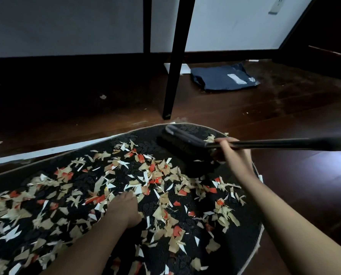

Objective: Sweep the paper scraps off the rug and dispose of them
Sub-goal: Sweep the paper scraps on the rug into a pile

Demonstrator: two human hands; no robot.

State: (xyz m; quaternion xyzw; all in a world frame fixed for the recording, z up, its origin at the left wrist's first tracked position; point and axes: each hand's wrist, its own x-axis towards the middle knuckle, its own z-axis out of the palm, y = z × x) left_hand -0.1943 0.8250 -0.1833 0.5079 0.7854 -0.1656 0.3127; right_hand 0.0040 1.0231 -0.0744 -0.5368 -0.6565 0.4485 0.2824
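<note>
Paper scraps (145, 181) in tan, white and red are spread all over the dark rug (187, 130), so the sweeping step is judged to be only at its start. A broom (183, 143) is set down at the far edge of the rug, and its handle is gripped by the right hand (228, 147). The left hand (124, 209) is laid flat among the scraps, fingers straight. Next, the broom likely needs to be pulled across the rug toward the wooden floor (284, 108).

Black patterned rug (185, 225); tan, white, red scraps (145, 175).
</note>
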